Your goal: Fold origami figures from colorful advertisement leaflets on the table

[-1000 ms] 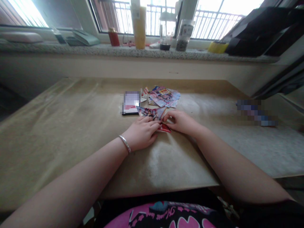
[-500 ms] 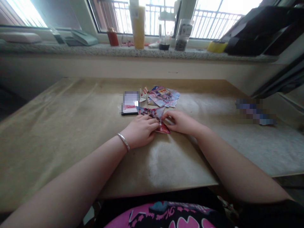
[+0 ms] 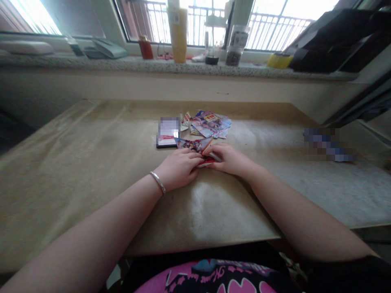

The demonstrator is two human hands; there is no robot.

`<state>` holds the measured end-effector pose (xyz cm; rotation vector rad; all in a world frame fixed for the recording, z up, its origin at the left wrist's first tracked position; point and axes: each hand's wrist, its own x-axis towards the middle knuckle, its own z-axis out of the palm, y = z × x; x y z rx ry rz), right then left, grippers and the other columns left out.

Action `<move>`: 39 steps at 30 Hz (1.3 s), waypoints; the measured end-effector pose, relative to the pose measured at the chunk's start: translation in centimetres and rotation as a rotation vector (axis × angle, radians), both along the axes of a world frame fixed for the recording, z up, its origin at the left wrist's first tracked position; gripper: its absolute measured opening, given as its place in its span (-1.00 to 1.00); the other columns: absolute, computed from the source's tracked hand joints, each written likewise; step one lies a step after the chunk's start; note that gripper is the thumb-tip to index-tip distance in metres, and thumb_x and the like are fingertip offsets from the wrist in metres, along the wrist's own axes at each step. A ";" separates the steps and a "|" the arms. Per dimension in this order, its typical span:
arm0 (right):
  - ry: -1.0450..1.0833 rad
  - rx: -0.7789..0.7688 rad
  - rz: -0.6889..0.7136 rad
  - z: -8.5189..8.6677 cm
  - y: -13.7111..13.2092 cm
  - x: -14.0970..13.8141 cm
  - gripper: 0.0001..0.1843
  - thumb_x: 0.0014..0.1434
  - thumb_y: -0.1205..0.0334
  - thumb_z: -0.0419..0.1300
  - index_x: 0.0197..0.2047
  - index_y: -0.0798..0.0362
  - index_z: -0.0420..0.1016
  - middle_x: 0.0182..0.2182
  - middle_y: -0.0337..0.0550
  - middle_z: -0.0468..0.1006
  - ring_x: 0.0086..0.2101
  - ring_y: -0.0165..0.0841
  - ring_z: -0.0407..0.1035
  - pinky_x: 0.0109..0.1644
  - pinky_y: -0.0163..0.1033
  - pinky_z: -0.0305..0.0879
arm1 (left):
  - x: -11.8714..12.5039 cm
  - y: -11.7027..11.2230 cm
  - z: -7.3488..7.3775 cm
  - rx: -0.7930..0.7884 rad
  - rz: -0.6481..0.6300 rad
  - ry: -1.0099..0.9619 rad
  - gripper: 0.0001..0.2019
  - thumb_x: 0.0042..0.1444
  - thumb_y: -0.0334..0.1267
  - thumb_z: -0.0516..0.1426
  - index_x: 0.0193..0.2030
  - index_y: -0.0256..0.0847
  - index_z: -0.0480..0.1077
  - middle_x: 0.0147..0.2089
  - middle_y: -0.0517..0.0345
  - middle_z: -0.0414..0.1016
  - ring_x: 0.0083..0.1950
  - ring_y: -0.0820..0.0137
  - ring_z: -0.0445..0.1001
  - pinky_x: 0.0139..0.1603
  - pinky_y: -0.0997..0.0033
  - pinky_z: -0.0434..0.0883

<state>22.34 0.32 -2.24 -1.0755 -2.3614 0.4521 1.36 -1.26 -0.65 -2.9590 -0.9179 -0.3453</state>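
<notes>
A piece of glossy, colourfully printed folded paper lies on the table between my two hands. My left hand, with a silver bangle at the wrist, rests on it and presses it down with the fingertips at its middle. My right hand pinches the right side of the paper, which is bent up so that red and white strips show. The fingers partly cover the folds. Just beyond, a stack of printed paper sheets lies fanned out, with a small folded scrap at its left.
A phone with a blurred screen lies left of the paper. Far right on the table is a blurred bluish object. Several bottles and jars, including a yellow bottle, line the stone windowsill beyond the back edge.
The paper's right side has been bent up and inward, and the red corner that lay flat now shows as thin strips. My right hand has closed in slightly towards my left.
</notes>
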 end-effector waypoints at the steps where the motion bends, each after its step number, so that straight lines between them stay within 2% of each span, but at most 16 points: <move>1: 0.023 -0.002 -0.003 0.1 -0.1 -0.2 -0.71 0.02 0.14 0.28 -0.17 0.04 0.51 -0.20 -0.08 0.56 -0.15 -0.26 0.41 -0.03 -0.16 0.29 | -0.1 0.0 0.0 0.002 -0.001 -0.002 -0.69 0.14 -0.31 0.03 0.01 -0.15 0.42 0.05 0.13 0.46 0.02 0.29 0.38 0.09 0.25 0.32; 6: 0.084 -0.028 -0.037 0.3 -0.5 -0.7 -0.81 0.09 0.21 0.23 -0.20 0.03 0.54 -0.21 -0.12 0.58 -0.18 -0.31 0.44 -0.06 -0.22 0.31 | -0.3 0.3 -0.2 0.009 0.040 0.000 -0.71 0.15 -0.31 0.02 -0.01 -0.21 0.42 -0.01 0.05 0.49 -0.01 0.27 0.43 0.05 0.23 0.36; 13: 0.092 -0.027 -0.071 0.1 -0.5 -0.8 -0.85 0.10 0.23 0.22 -0.26 0.02 0.58 -0.25 -0.14 0.60 -0.24 -0.32 0.45 -0.11 -0.25 0.32 | -0.2 0.4 -0.3 0.025 0.094 0.010 -0.78 0.13 -0.29 0.05 -0.15 -0.25 0.46 -0.12 0.01 0.47 -0.14 0.29 0.44 -0.10 0.30 0.40; 20: 0.072 -0.014 -0.094 0.0 -0.3 -0.8 -0.88 0.08 0.28 0.23 -0.29 0.02 0.59 -0.26 -0.14 0.60 -0.24 -0.32 0.46 -0.12 -0.25 0.32 | -0.2 0.0 0.1 0.073 0.121 0.057 -0.79 0.14 -0.24 0.05 -0.21 -0.25 0.47 -0.18 -0.01 0.48 -0.14 0.24 0.43 -0.08 0.23 0.38; 23: 0.104 0.006 -0.093 -0.2 -0.3 -0.8 -0.89 0.08 0.30 0.22 -0.30 0.01 0.58 -0.27 -0.18 0.60 -0.25 -0.35 0.46 -0.13 -0.27 0.33 | -0.1 -0.1 0.2 0.052 0.199 0.036 -0.78 0.09 -0.18 0.10 -0.22 -0.29 0.41 -0.24 -0.02 0.48 -0.20 0.20 0.45 -0.15 0.22 0.40; 26: 0.135 0.054 -0.104 -0.3 -0.3 -0.8 -0.89 0.09 0.31 0.20 -0.32 -0.01 0.57 -0.27 -0.19 0.59 -0.27 -0.36 0.45 -0.16 -0.28 0.34 | -0.1 -0.1 0.1 -0.013 0.281 -0.084 -0.61 0.03 -0.18 0.16 -0.03 -0.32 0.29 -0.17 -0.04 0.46 -0.18 0.19 0.45 -0.17 0.23 0.42; 29: 0.142 0.094 -0.126 -0.3 -0.3 -0.8 -0.88 0.08 0.32 0.20 -0.32 -0.01 0.57 -0.23 -0.18 0.59 -0.23 -0.34 0.45 -0.14 -0.25 0.35 | 0.0 0.0 -0.3 0.006 0.274 -0.243 -0.33 -0.03 -0.20 0.21 0.21 -0.30 0.08 0.04 -0.10 0.33 0.03 0.16 0.35 0.05 0.18 0.36; 32: 0.137 0.113 -0.145 0.1 -0.5 -0.9 -0.90 0.10 0.31 0.21 -0.32 -0.01 0.56 -0.25 -0.17 0.59 -0.23 -0.32 0.44 -0.11 -0.21 0.35 | 0.0 0.0 -0.6 0.085 0.291 -0.315 -0.13 -0.09 -0.17 0.25 0.32 -0.27 -0.08 0.14 -0.15 0.20 0.16 0.09 0.21 0.19 0.08 0.23; 35: 0.111 0.128 -0.148 0.6 -0.9 -1.0 -0.90 0.12 0.27 0.20 -0.31 -0.02 0.56 -0.26 -0.17 0.58 -0.23 -0.32 0.44 -0.11 -0.21 0.34 | -0.1 0.0 -0.7 0.119 0.308 -0.337 -0.06 -0.10 -0.15 0.26 0.35 -0.26 -0.15 0.22 -0.16 0.13 0.22 0.05 0.14 0.27 0.02 0.12; 39: 0.072 0.154 -0.149 1.1 -1.4 -1.2 -0.89 0.15 0.25 0.18 -0.28 -0.02 0.55 -0.24 -0.16 0.57 -0.22 -0.32 0.42 -0.13 -0.22 0.34 | -0.2 0.1 -0.4 0.049 0.336 -0.336 -0.08 -0.07 -0.14 0.24 0.35 -0.28 -0.17 0.12 -0.09 0.29 0.18 0.11 0.20 0.24 0.08 0.16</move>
